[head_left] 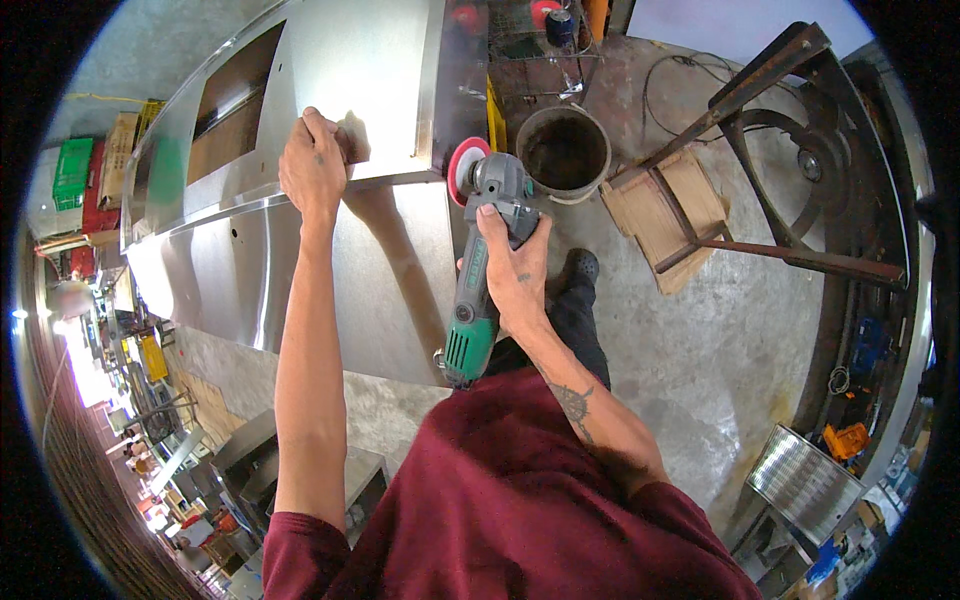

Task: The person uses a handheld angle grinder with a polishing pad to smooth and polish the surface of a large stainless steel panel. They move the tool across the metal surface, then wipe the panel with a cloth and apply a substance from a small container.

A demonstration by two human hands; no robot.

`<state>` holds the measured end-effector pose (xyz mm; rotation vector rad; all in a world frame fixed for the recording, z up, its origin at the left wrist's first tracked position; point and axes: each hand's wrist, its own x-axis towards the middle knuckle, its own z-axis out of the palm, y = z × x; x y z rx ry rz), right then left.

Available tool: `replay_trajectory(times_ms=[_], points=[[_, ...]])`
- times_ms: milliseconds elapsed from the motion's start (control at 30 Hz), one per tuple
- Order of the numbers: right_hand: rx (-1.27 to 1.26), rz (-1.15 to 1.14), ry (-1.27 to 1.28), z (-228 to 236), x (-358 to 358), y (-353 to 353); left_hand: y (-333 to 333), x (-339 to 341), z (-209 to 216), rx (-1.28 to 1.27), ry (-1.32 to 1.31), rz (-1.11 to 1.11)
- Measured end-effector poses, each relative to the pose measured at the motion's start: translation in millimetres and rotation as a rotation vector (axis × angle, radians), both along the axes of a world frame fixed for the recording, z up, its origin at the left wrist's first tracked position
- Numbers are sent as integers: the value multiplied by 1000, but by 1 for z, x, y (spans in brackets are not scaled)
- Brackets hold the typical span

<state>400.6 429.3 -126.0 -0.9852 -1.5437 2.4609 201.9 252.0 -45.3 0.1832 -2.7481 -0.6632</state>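
Observation:
My right hand (520, 270) is wrapped around an angle grinder (470, 315) with a dark grey head and a green rear body. The grinder's pink-red disc (468, 168) is at the right corner of a large shiny sheet-metal cabinet (355, 50); whether it touches the metal I cannot tell. At the cabinet's near edge, my left hand (313, 165) is closed with its fingers curled. Anything inside those fingers is hidden. A brownish reflection shows in the metal beside this hand. The cabinet has a rectangular opening (235, 95) left of my left hand.
A dark bucket (565, 150) stands just right of the grinder. Farther right are a rusty metal frame (790, 250) and a flattened piece of cardboard (680, 215) on the concrete floor (690, 370). A cable (650, 85) lies behind them. Crates (75, 172) stand at far left.

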Motion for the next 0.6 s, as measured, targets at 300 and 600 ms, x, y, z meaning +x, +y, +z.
replay_trajectory(times_ms=[300, 600], points=[[43, 29, -23, 8, -1, 1, 2, 1, 2, 6, 5, 5], [64, 30, -2, 13, -2, 2, 2, 1, 3, -4, 3, 9]])
